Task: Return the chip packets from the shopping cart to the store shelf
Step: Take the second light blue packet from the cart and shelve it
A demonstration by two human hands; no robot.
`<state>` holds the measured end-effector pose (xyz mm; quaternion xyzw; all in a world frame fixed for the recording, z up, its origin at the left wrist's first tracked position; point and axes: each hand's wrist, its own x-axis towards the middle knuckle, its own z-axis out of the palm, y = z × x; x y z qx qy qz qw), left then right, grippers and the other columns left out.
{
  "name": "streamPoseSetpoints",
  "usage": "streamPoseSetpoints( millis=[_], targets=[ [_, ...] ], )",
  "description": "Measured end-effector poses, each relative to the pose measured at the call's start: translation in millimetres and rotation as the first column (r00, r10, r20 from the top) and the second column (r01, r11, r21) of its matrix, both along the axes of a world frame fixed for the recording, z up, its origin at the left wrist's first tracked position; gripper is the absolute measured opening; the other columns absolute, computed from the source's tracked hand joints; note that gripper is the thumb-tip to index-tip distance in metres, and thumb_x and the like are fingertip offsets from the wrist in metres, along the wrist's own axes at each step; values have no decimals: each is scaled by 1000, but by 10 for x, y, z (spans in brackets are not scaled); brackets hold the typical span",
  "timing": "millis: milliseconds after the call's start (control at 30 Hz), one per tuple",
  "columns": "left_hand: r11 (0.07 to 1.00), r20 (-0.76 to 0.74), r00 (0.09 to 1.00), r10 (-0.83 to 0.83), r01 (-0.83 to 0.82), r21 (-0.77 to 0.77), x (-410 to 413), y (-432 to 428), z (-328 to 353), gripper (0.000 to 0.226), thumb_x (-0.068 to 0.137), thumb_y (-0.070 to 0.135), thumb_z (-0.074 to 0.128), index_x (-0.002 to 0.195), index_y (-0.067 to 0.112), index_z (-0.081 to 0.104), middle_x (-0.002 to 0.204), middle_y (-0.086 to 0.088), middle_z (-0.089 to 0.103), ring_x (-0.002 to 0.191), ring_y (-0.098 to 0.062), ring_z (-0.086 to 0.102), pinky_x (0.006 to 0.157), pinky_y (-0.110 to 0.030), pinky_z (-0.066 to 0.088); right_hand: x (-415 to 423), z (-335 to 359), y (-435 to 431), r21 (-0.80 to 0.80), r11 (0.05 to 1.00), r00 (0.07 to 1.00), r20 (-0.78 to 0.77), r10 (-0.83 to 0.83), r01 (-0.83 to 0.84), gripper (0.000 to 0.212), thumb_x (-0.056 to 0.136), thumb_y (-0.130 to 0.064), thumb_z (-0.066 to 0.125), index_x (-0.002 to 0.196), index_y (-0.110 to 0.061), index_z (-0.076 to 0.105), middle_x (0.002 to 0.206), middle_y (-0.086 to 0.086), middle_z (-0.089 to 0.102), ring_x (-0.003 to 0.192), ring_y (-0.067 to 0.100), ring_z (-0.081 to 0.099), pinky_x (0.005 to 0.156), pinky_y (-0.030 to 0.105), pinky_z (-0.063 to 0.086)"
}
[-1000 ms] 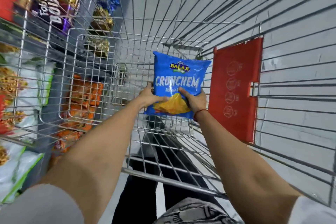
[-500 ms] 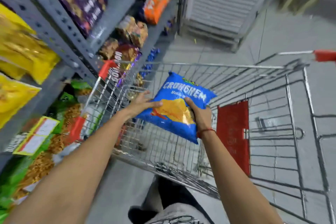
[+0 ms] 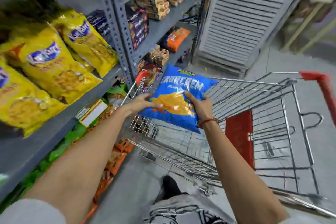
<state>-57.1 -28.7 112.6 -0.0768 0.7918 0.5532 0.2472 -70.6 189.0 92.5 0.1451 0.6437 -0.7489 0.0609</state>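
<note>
A blue chip packet (image 3: 181, 96) with an orange chip picture hangs in the air above the near left corner of the wire shopping cart (image 3: 254, 94). My left hand (image 3: 143, 101) grips its left edge and my right hand (image 3: 199, 104) grips its lower right part. The grey store shelf (image 3: 60, 123) runs along the left, beside the cart. No other packet shows inside the cart basket.
Yellow snack bags (image 3: 54, 67) fill the shelf board at the left. Green and orange packets (image 3: 116, 158) sit on the lower level. Biscuit packs (image 3: 154, 0) stand farther along. A grey shutter (image 3: 238, 25) closes the aisle's end. The cart's red flap (image 3: 240, 136) stands upright.
Both hands have lifted the blue packet up out of the cart basket. My view has risen from inside the cart to the shelf and aisle.
</note>
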Motion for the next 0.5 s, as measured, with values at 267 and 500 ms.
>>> streamPoseSetpoints(
  millis=[267, 500],
  targets=[
    [971, -230, 959, 167, -120, 208, 210, -461, 631, 102, 17, 62, 85, 107, 24, 54, 102, 9, 70, 85, -4, 67, 77, -21, 54, -12, 789, -477, 32, 986, 946, -279, 167, -165, 16, 71, -15, 81, 86, -13, 74, 80, -2, 77, 77, 16, 71, 74, 33, 59],
    [945, -464, 836, 293, -181, 272, 552, -769, 1520, 99, 29, 56, 86, 116, 25, 51, 109, 11, 64, 88, 4, 66, 68, -14, 53, -14, 1667, -941, 94, 930, 769, -536, 349, -357, 21, 72, -3, 77, 87, -18, 71, 76, -13, 76, 74, 5, 72, 67, 20, 56]
  ],
)
